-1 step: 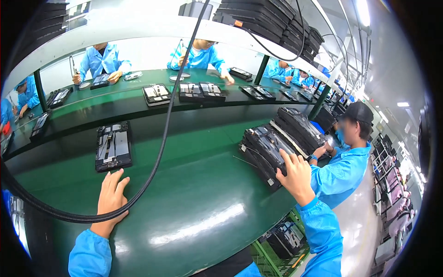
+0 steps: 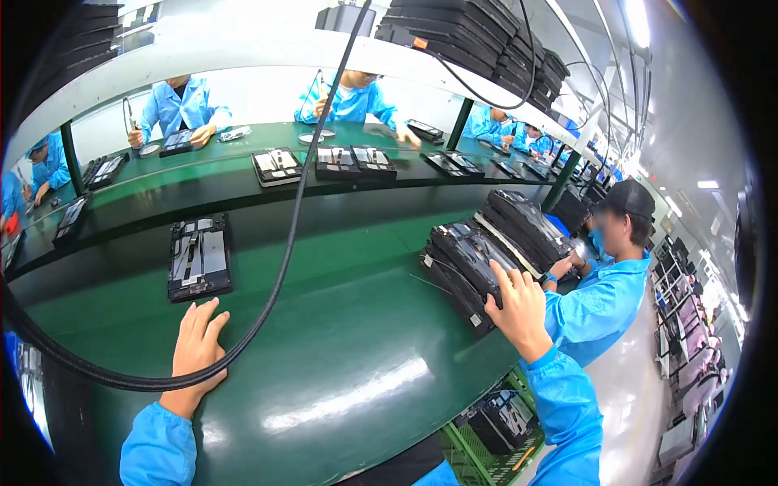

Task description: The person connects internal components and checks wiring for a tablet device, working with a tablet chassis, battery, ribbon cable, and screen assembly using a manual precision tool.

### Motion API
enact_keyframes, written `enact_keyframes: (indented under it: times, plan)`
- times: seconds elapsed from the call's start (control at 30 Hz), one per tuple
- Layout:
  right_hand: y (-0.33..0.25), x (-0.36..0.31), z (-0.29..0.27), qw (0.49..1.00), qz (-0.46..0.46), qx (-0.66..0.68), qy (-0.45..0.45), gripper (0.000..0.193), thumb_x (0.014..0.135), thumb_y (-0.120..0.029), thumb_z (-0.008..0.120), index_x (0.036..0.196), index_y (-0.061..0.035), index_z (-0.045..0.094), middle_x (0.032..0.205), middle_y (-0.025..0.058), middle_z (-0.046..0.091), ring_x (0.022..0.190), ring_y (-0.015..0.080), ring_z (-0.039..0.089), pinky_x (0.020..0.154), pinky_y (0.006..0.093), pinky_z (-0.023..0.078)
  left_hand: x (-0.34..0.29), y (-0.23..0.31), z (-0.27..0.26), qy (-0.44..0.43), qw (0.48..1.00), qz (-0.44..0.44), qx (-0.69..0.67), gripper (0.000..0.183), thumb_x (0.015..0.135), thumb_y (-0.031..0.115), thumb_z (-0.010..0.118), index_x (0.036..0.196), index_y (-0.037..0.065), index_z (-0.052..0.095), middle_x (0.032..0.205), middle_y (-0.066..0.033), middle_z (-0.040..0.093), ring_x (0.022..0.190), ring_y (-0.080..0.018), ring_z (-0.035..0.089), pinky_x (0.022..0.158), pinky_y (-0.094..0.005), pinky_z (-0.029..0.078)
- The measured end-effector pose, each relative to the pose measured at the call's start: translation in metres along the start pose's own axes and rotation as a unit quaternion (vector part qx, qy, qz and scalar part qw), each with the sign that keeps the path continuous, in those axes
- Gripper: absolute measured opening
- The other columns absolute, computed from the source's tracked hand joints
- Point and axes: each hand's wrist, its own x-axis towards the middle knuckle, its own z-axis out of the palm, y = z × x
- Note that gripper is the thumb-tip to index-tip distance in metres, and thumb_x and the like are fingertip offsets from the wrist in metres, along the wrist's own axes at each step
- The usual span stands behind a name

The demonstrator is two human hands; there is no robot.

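Note:
My left hand (image 2: 197, 336) rests on the green bench top with its fingers stretched out and nothing in it. Just beyond its fingertips lies a single opened tablet (image 2: 212, 253), its grey battery and inner parts facing up. On the right, my right hand (image 2: 520, 312) is raised with thumb and fingers apart, at the near right side of a stack of black opened tablets (image 2: 462, 255). Whether the fingertips touch the stack, I cannot tell. Behind it stands a second similar stack (image 2: 531, 219).
A black cable (image 2: 285, 251) loops down across the view, passing over my left wrist. A co-worker in blue (image 2: 604, 296) stands at the right. Opened tablets (image 2: 275, 164) line the raised belt ahead. Beneath the bench edge sits a green crate (image 2: 478, 458) holding black units.
Both of my hands and the tablets stay where they were. Across the belt, a co-worker's hand has shifted slightly to the right.

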Motion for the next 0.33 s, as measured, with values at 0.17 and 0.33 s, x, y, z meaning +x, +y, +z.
enact_keyframes:
  times: [0.17, 0.33]
  plan:
    - [0.008, 0.007, 0.005, 0.984, -0.073, -0.117, 0.111, 0.072, 0.091, -0.007, 0.073, 0.161, -0.0174, 0.06, 0.147, 0.018, 0.06, 0.114, 0.0329, 0.06, 0.092, 0.0451, 0.05, -0.002, -0.001, 0.002, 0.005, 1.0, -0.017, -0.004, 0.063, 0.071, -0.013, 0.064, 0.134, -0.003, 0.065, 0.148, -0.0269, 0.06, 0.142, -0.0495, 0.056, 0.128, -0.0612, 0.041]
    - [0.039, 0.012, 0.026, 0.975, -0.14, -0.11, 0.134, 0.07, 0.093, -0.005, 0.07, 0.161, -0.0208, 0.06, 0.151, 0.0177, 0.058, 0.126, 0.0325, 0.06, 0.097, 0.0488, 0.049, -0.005, 0.0, 0.0, -0.035, 0.996, -0.069, -0.053, 0.061, 0.084, -0.011, 0.057, 0.144, -0.003, 0.063, 0.155, -0.0274, 0.059, 0.146, -0.0507, 0.053, 0.13, -0.0613, 0.037]
